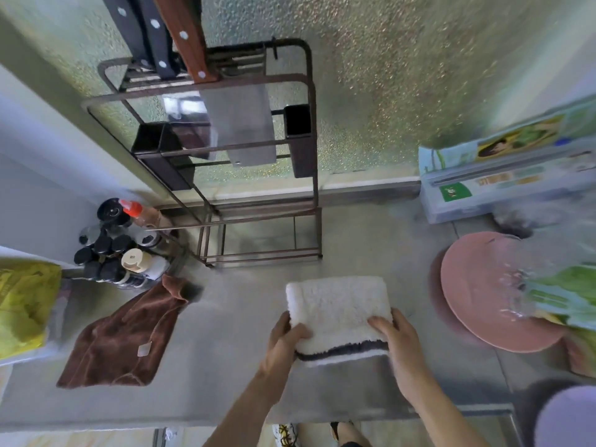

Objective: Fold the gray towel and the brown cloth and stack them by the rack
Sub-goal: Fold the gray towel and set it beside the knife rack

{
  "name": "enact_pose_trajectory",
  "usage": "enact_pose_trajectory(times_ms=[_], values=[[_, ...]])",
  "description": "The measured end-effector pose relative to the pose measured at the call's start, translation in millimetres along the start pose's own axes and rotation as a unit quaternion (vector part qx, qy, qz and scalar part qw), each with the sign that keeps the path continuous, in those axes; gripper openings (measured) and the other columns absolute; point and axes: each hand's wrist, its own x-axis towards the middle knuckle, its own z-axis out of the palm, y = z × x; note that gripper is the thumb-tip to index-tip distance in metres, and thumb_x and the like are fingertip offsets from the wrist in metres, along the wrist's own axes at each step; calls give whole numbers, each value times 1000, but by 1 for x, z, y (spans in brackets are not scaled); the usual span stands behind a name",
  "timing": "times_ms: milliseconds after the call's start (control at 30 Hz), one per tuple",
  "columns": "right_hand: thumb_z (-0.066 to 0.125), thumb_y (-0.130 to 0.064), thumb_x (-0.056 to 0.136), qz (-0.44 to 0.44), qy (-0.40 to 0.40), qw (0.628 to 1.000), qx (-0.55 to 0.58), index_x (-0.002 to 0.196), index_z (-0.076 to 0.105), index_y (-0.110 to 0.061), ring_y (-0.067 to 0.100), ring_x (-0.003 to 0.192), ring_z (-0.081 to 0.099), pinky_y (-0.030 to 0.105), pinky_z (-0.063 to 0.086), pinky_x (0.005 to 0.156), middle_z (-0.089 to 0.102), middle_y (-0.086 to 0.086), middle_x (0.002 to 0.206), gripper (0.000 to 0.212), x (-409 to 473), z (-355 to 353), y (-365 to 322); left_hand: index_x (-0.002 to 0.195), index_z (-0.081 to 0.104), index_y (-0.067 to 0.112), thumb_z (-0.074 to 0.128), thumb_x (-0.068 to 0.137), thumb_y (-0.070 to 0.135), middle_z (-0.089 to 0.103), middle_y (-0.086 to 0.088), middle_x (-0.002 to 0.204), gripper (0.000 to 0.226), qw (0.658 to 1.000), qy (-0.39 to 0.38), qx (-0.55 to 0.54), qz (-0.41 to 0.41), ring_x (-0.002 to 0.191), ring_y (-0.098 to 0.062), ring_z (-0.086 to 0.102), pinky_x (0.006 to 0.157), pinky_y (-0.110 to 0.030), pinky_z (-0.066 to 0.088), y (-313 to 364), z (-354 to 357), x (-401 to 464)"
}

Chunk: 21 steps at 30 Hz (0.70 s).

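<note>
The folded towel (338, 308), fluffy whitish-gray with a dark stripe along its near edge, lies on the gray counter just in front of the metal rack (258, 201). My left hand (283, 343) grips its near left corner. My right hand (398, 340) grips its near right corner, thumb on top. The brown cloth (119, 340) lies spread out and rumpled on the counter to the left, apart from the towel, with a small tag showing.
Knives hang in the rack's top. Spice bottles (119, 250) cluster left of the rack. A pink plate (483, 291) and green packages sit at the right, boxes (503, 185) at the back right. A yellow bag (22, 304) is at the far left.
</note>
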Motion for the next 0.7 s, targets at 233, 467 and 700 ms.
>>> enact_pose_trajectory(times_ms=[233,467,700], values=[[62,-21,89,-43,81,995,44,122,63,-13,26,105,67,41,50,91,72,8,114,34,113,-53,-76,135,46,47,57,93,46,68,17,119,43,973,29,164,157,109,-7,65,96,-27,51,68,117,79],[60,-24,95,-97,22,995,-34,109,64,-12,21,94,67,33,51,80,72,8,105,19,186,-21,-108,158,6,11,34,106,27,36,-21,153,61,888,167,384,193,136,-39,43,108,-47,40,106,135,143],[47,-38,98,-233,135,909,-319,146,39,-14,30,137,41,43,38,111,47,10,148,54,198,-9,-100,160,4,12,27,90,-1,-2,-13,169,75,687,189,605,355,156,-30,-6,127,-45,11,97,142,166]])
